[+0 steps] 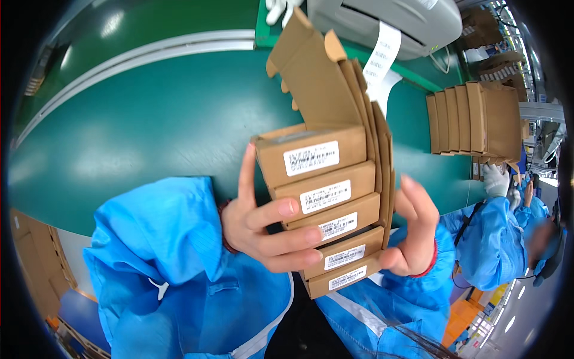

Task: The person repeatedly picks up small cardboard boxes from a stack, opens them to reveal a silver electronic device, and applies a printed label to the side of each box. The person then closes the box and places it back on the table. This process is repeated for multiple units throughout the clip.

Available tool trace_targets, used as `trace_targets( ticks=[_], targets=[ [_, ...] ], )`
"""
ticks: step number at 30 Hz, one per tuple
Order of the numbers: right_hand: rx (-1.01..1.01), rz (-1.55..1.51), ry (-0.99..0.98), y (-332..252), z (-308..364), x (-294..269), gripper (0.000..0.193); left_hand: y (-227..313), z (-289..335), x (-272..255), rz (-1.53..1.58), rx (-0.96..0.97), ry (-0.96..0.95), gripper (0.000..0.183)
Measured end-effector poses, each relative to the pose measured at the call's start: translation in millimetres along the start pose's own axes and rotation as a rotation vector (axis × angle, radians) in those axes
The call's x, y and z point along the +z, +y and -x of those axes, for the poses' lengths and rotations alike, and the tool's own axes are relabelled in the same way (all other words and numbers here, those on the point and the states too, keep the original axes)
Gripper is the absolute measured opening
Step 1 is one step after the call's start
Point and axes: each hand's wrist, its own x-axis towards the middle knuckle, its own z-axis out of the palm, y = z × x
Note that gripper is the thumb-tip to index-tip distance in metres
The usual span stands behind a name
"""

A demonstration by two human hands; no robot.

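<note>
A row of several brown cardboard boxes, each with a white printed label on its front, is tilted in front of my body. The lid of the farthest box stands raised, and the lids of the others stack up along the right side. My left hand grips the row from the left, its index finger at the farthest box's corner and the other fingers across the labelled fronts. My right hand curls round the right side, thumb near the closest boxes and fingers beside the lids. What the boxes contain is mostly hidden.
A green tabletop spreads ahead. At the back, a grey printer trails a white label strip, with a white glove beside it. More brown boxes stand at the right, near a co-worker in blue wearing gloves.
</note>
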Motion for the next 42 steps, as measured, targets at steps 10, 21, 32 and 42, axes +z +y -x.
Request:
trace_targets(
  ticks=[10,21,32,42],
  targets=[
    [0.597,0.155,-0.595,-10.5,-112.8,-2.0,0.054,-2.1,3.6,-6.8,0.037,0.024,-0.09,0.038],
    [0.843,0.16,-0.791,-2.7,-169.1,10.2,0.033,4.9,-5.5,-11.0,-0.101,-0.025,-0.194,0.034],
    [0.388,-0.498,-0.217,44.9,-237.0,9.8,0.04,-183.1,-36.8,-71.1,-0.506,0.108,-0.077,0.075],
    [0.663,-1.275,0.754,185.2,-306.3,167.6,0.045,-293.3,-18.6,-57.2,-0.038,-0.838,0.074,0.044]
  ],
)
